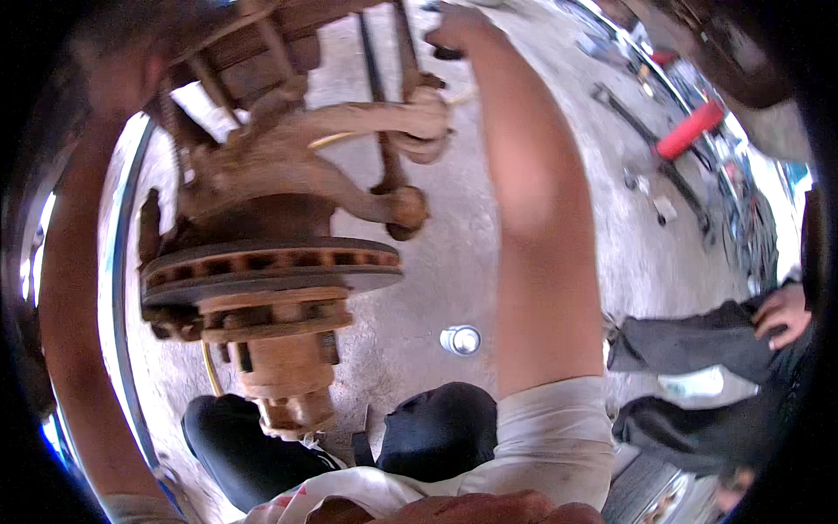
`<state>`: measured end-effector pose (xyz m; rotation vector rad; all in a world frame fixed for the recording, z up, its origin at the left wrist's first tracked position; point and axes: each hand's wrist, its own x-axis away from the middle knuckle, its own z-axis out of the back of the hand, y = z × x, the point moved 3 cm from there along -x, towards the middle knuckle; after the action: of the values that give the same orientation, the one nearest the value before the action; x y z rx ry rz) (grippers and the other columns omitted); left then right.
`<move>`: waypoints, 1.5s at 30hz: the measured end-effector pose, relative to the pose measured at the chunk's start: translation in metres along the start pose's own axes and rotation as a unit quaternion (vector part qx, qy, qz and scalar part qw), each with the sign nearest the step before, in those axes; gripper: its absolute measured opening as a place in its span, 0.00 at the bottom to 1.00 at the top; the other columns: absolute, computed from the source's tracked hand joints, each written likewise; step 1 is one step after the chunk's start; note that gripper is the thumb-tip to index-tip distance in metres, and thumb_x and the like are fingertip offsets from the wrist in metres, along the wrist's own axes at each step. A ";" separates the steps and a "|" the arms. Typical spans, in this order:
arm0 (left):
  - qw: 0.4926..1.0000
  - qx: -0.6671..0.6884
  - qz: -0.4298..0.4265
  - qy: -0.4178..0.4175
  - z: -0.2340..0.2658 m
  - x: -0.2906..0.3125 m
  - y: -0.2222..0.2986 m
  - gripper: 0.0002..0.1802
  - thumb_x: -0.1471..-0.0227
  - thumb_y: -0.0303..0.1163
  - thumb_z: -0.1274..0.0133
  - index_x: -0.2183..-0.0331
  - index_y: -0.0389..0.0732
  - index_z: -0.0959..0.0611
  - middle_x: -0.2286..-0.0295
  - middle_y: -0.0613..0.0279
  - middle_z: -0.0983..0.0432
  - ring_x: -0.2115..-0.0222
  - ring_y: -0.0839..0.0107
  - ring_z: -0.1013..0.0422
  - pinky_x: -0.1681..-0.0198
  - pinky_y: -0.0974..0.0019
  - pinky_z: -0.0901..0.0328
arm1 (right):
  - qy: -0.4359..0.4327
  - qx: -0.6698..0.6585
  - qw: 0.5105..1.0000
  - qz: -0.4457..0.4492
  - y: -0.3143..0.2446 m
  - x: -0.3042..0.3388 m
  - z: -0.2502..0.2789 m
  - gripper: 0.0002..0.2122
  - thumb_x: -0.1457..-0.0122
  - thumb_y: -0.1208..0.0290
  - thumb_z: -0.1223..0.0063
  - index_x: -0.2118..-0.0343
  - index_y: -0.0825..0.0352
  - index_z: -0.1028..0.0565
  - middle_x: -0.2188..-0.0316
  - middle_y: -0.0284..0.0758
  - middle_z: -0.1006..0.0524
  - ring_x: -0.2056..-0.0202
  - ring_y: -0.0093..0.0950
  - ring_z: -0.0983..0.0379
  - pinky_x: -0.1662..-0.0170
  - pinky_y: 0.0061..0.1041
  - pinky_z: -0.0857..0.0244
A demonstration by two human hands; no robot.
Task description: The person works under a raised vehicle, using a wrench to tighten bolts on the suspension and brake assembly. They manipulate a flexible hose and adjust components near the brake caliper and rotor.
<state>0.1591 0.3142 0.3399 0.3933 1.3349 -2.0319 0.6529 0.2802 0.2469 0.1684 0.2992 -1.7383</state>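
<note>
A rusty brake disc (271,272) with vented edges hangs in front of me, its hub (284,371) and wheel studs pointing toward my knees. Behind the disc are a curved knuckle arm (367,120) and a ball joint (408,210). My right arm reaches far past them; my right hand (463,31) is curled at the upper edge, with something dark beneath its fingers. On the far left my left arm stretches up beside the disc. My left hand (131,79) is near the rusty suspension parts, dim and blurred, so its fingers cannot be made out.
A small metal can (460,340) stands on the concrete floor (454,271) between my right arm and the hub. At right, a person in dark trousers (690,345) sits with a hand on one leg. Beyond lie a red cylinder (690,131), a dark bar and coiled hoses (746,218).
</note>
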 end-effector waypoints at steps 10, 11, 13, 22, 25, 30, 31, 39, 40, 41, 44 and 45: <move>0.992 0.114 -0.009 0.045 0.091 -0.031 0.071 0.26 0.48 0.49 0.51 0.46 0.64 0.29 0.80 0.61 0.26 0.84 0.61 0.27 0.81 0.56 0.31 | 0.097 -0.806 0.562 -0.155 0.167 0.207 -0.061 0.14 0.42 0.58 0.47 0.61 0.64 0.24 0.67 0.33 0.21 0.66 0.27 0.25 0.63 0.26 0.29; 0.982 0.131 -0.012 0.134 0.093 -0.032 0.070 0.26 0.51 0.48 0.49 0.48 0.62 0.27 0.81 0.65 0.28 0.79 0.62 0.26 0.77 0.57 0.30 | 0.117 -0.846 0.504 -0.127 0.174 0.233 -0.053 0.15 0.42 0.57 0.47 0.58 0.63 0.25 0.64 0.34 0.20 0.62 0.28 0.23 0.61 0.27 0.27; 0.985 0.131 -0.005 0.108 0.090 -0.041 0.067 0.23 0.53 0.47 0.48 0.51 0.61 0.25 0.80 0.66 0.27 0.74 0.64 0.25 0.74 0.59 0.29 | 0.220 -0.833 0.505 -0.042 0.160 0.248 -0.007 0.17 0.41 0.59 0.46 0.57 0.67 0.25 0.60 0.38 0.20 0.59 0.30 0.23 0.53 0.27 0.29; 0.965 0.168 -0.015 0.201 0.083 -0.021 0.060 0.14 0.47 0.48 0.54 0.61 0.54 0.23 0.87 0.62 0.27 0.81 0.59 0.26 0.79 0.57 0.31 | 0.281 -0.355 0.876 0.166 -0.129 0.168 0.186 0.18 0.40 0.65 0.46 0.52 0.74 0.27 0.54 0.44 0.25 0.54 0.31 0.27 0.49 0.31 0.33; 0.950 0.187 -0.023 0.248 0.088 -0.034 0.062 0.13 0.47 0.47 0.54 0.64 0.53 0.23 0.88 0.62 0.28 0.83 0.57 0.27 0.79 0.56 0.32 | 0.305 -0.117 0.917 0.228 -0.167 0.099 0.202 0.19 0.46 0.64 0.39 0.56 0.71 0.24 0.63 0.45 0.20 0.62 0.37 0.22 0.58 0.32 0.30; 0.950 0.197 -0.035 0.239 0.090 -0.032 0.059 0.12 0.50 0.46 0.52 0.66 0.52 0.23 0.87 0.63 0.29 0.83 0.58 0.28 0.78 0.57 0.32 | 0.159 0.017 0.952 0.262 -0.200 0.041 0.185 0.19 0.47 0.61 0.38 0.60 0.71 0.24 0.64 0.47 0.21 0.61 0.42 0.23 0.58 0.35 0.30; 0.955 0.195 -0.034 0.219 0.090 -0.029 0.060 0.13 0.51 0.45 0.51 0.65 0.52 0.23 0.86 0.63 0.30 0.83 0.59 0.28 0.76 0.58 0.31 | 0.149 0.016 0.952 0.267 -0.202 0.042 0.183 0.19 0.47 0.61 0.38 0.60 0.71 0.24 0.64 0.48 0.21 0.61 0.42 0.22 0.58 0.35 0.30; 0.953 0.231 -0.031 0.195 0.078 -0.025 0.060 0.13 0.48 0.47 0.54 0.63 0.52 0.25 0.88 0.61 0.29 0.83 0.57 0.27 0.75 0.53 0.31 | 0.005 -0.094 0.960 0.262 -0.183 0.032 0.192 0.19 0.45 0.61 0.40 0.60 0.75 0.24 0.66 0.46 0.20 0.65 0.34 0.22 0.59 0.30 0.31; 0.952 0.239 -0.030 0.189 0.086 -0.032 0.064 0.13 0.48 0.47 0.54 0.63 0.52 0.25 0.88 0.61 0.29 0.83 0.57 0.27 0.74 0.53 0.31 | 0.027 -0.070 0.967 0.243 -0.174 0.026 0.200 0.19 0.44 0.60 0.40 0.60 0.75 0.23 0.66 0.46 0.20 0.65 0.34 0.22 0.59 0.31 0.31; 0.956 0.234 -0.027 0.173 0.088 -0.031 0.062 0.14 0.48 0.47 0.54 0.63 0.52 0.25 0.88 0.62 0.29 0.83 0.57 0.27 0.74 0.52 0.31 | 0.051 -0.056 0.969 0.237 -0.180 0.018 0.202 0.19 0.44 0.60 0.41 0.61 0.74 0.23 0.67 0.45 0.20 0.66 0.34 0.22 0.59 0.31 0.31; 0.954 0.238 -0.035 0.180 0.090 -0.027 0.058 0.15 0.49 0.47 0.54 0.62 0.53 0.23 0.86 0.60 0.27 0.81 0.57 0.26 0.75 0.54 0.30 | 0.082 -0.080 0.957 0.267 -0.202 -0.003 0.181 0.18 0.47 0.57 0.39 0.65 0.70 0.20 0.69 0.44 0.19 0.66 0.40 0.21 0.60 0.34 0.31; 0.950 0.243 -0.040 0.190 0.090 -0.028 0.058 0.14 0.49 0.47 0.53 0.62 0.53 0.23 0.85 0.60 0.26 0.81 0.57 0.26 0.75 0.54 0.30 | 0.070 -0.122 0.947 0.288 -0.205 -0.006 0.174 0.18 0.48 0.57 0.39 0.65 0.70 0.20 0.69 0.44 0.19 0.65 0.41 0.21 0.60 0.34 0.31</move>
<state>0.2276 0.2292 0.3543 1.0084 1.0516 -2.4357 0.4621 0.2690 0.4361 0.1777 0.5101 -1.1000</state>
